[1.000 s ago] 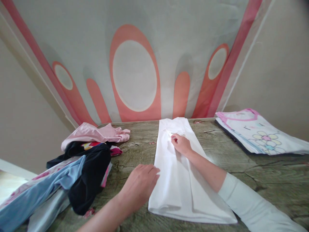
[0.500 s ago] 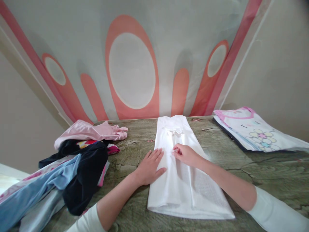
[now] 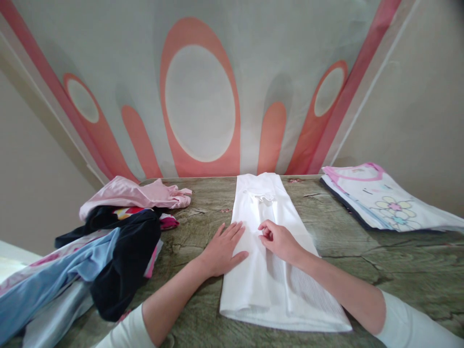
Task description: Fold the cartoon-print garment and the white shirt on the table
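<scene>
A white garment [image 3: 253, 290] lies in a long narrow fold in front of me, with a small ruffled edge near its far end and ribbed fabric toward the near end. My left hand [image 3: 224, 249] rests flat on its left edge, fingers spread. Over the middle of the cloth, my right hand [image 3: 279, 239] is closed, its thumb and fingertips pinched on a bit of the white fabric. A crease runs from there toward the near hem.
At left is a loose heap of clothes: a pink piece [image 3: 134, 195], a black one [image 3: 126, 261] and a light blue one [image 3: 72, 261]. A stack of folded shirts [image 3: 391, 198] sits at right on the wood-patterned table [image 3: 203, 208]. Behind it rises a painted wall [image 3: 250, 96].
My right hand has shifted slightly toward me along the garment, still pinched. My left hand stays flat on the left edge. The camera view has moved a little.
</scene>
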Demonstrator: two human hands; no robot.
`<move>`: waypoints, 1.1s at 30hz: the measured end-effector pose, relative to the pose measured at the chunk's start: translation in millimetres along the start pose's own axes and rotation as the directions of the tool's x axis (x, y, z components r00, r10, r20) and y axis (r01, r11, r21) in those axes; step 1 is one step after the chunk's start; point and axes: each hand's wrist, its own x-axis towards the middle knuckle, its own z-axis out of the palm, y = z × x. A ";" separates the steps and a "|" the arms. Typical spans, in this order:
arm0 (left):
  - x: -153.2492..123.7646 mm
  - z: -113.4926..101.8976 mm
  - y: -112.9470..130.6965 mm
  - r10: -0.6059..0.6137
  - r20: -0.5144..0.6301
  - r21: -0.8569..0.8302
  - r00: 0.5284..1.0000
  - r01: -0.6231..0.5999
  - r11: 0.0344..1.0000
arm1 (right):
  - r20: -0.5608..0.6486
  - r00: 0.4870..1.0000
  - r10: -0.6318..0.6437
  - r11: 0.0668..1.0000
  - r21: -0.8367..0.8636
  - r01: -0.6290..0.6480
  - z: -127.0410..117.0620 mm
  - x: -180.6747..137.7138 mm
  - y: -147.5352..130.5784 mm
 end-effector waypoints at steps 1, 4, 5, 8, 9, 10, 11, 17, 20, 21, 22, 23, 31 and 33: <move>-0.3 -0.7 -0.7 -0.004 0.001 0.000 1.000 0.004 1.000 | 0.006 1.000 -0.002 1.000 0.002 0.001 -1.0 -0.3 0.4; -1.6 -2.1 -2.0 -0.002 0.003 0.002 1.000 0.002 1.000 | 0.058 0.998 -0.010 0.999 -0.037 0.012 -6.8 -1.9 -2.4; -2.1 -2.4 -2.2 0.003 0.006 0.001 1.000 -0.003 1.000 | 0.072 0.997 -0.012 0.998 -0.057 0.016 -9.4 -2.7 -4.5; -2.8 -3.5 -1.8 0.018 0.010 -0.008 1.000 -0.018 1.000 | 0.056 0.998 -0.017 0.991 -0.130 0.024 -17.6 -6.9 -11.3; -2.8 -4.2 -1.3 0.025 0.007 -0.011 1.000 -0.025 1.000 | 0.051 0.999 -0.016 0.988 -0.150 0.024 -19.7 -8.9 -12.9; -2.6 -5.0 -0.8 0.036 0.001 -0.015 0.999 -0.036 0.999 | 0.056 0.998 -0.011 0.987 -0.157 0.020 -21.0 -11.2 -13.8; -2.2 -5.8 -0.1 0.053 -0.010 -0.018 0.999 -0.053 0.998 | 0.069 0.998 -0.002 0.989 -0.147 0.012 -21.5 -13.8 -14.0; 0.9 -5.1 1.5 0.204 -0.022 -0.082 0.979 -0.206 0.975 | 0.099 0.994 0.037 0.999 0.024 -0.040 -11.6 -28.8 -14.1; 1.5 -1.8 0.3 0.231 -0.003 -0.118 0.973 -0.229 0.966 | 0.100 0.995 0.011 0.999 0.038 -0.015 -6.9 -34.0 -19.5; 1.5 -1.1 0.0 0.234 -0.006 -0.125 0.972 -0.233 0.964 | 0.113 0.994 0.005 0.999 0.043 -0.010 -6.2 -35.5 -21.7; 1.4 -0.8 -0.1 0.234 -0.010 -0.131 0.972 -0.234 0.964 | 0.129 0.992 0.000 0.999 0.050 -0.006 -5.9 -36.9 -23.9; 1.3 -0.7 -0.1 0.234 -0.017 -0.136 0.972 -0.234 0.963 | 0.150 0.989 -0.006 0.998 0.061 -0.003 -6.1 -38.2 -26.0; 2.2 -1.6 1.2 0.233 -0.016 -0.137 0.972 -0.233 0.963 | 0.363 0.929 -0.065 0.985 0.174 0.000 -15.4 -46.7 -38.6; 2.2 -1.5 0.7 0.236 -0.014 -0.135 0.972 -0.236 0.962 | 0.393 0.917 -0.074 0.987 0.161 0.011 -17.7 -48.6 -39.6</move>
